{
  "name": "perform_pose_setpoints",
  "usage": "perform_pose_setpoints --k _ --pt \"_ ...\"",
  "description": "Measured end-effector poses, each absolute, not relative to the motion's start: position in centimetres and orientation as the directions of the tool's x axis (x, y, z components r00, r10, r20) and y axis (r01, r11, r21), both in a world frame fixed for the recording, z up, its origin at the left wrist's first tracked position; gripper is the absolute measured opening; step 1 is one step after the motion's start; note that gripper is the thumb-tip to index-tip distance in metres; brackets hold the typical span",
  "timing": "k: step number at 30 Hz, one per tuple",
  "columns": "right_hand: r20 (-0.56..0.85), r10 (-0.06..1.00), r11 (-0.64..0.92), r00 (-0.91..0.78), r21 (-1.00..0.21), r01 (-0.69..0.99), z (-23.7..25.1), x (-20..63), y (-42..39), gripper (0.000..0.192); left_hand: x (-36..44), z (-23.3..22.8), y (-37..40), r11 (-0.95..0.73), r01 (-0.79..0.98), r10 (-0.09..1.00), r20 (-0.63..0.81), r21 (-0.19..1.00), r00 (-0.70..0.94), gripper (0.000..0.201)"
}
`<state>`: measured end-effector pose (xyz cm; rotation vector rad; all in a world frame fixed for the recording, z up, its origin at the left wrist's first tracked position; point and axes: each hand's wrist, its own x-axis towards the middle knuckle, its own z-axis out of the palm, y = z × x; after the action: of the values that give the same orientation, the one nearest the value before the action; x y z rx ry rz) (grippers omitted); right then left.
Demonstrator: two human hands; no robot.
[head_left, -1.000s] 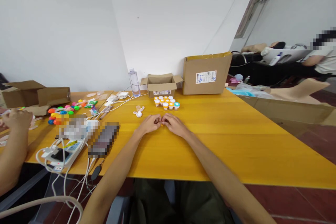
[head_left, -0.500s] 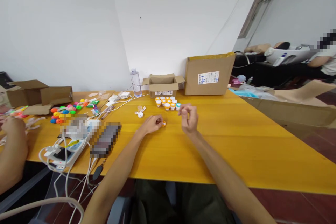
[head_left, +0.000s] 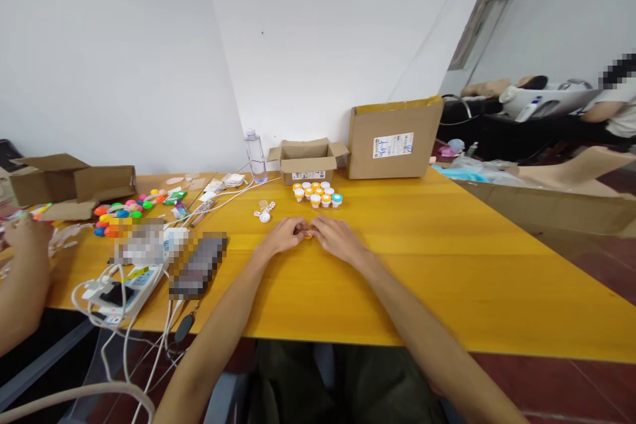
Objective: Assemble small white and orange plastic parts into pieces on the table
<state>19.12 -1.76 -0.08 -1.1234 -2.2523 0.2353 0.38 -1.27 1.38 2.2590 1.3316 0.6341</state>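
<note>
My left hand (head_left: 283, 236) and my right hand (head_left: 336, 237) meet on the yellow table (head_left: 447, 258), fingertips pinched together around a small orange piece (head_left: 309, 234) that is mostly hidden between them. Just beyond the hands stands a cluster of several small pots with orange, white and teal lids (head_left: 318, 194). A small white gadget (head_left: 264, 214) lies to the left of the pots.
A small open carton (head_left: 307, 159), a larger carton (head_left: 392, 139) and a clear bottle (head_left: 255, 156) stand at the back. Colourful balls (head_left: 124, 209), cables, a power strip (head_left: 124, 281) and another person's hand (head_left: 27, 235) fill the left side. A person sits far right.
Half a second ago my right hand was lifted off to the right of the orange piece; it has come back down and rejoined my left hand on it.
</note>
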Motion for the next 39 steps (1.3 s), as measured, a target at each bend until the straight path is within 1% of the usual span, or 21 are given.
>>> perform_pose_setpoints --k 2,7,13,21,25,29,39 --pt "0.403 0.773 0.628 -0.489 -0.38 0.679 -0.6 18.6 -1.8 0.007 0.4 1.4 -1.3 -0.45 0.679 0.883 0.176 0.58 0.435 0.013" --pt "0.362 0.819 0.568 -0.446 -0.39 0.725 -1.0 18.0 -1.8 0.01 0.4 1.4 -1.3 -0.456 0.666 0.879 0.181 0.59 0.441 0.013" --pt "0.353 0.823 0.562 -0.445 -0.389 0.73 -0.9 18.2 -1.3 0.014 0.6 1.5 -1.3 -0.454 0.66 0.879 0.178 0.599 0.443 0.013" --pt "0.255 0.847 0.529 -0.466 -0.325 0.784 0.4 18.0 -1.9 0.021 0.6 1.4 -1.3 -0.45 0.644 0.878 0.174 0.619 0.447 0.014" --pt "0.199 0.853 0.522 -0.483 -0.268 0.81 1.1 17.9 -2.5 0.024 0.6 1.4 -1.3 -0.444 0.637 0.879 0.17 0.63 0.444 0.014" --pt "0.171 0.852 0.524 -0.496 -0.229 0.821 1.5 18.0 -2.8 0.022 0.6 1.3 -1.2 -0.432 0.636 0.883 0.155 0.64 0.444 0.016" --pt "0.182 0.853 0.521 -0.488 -0.305 0.797 1.7 18.4 -2.7 0.014 0.4 1.0 -1.0 -0.412 0.604 0.881 0.13 0.682 0.454 0.011"
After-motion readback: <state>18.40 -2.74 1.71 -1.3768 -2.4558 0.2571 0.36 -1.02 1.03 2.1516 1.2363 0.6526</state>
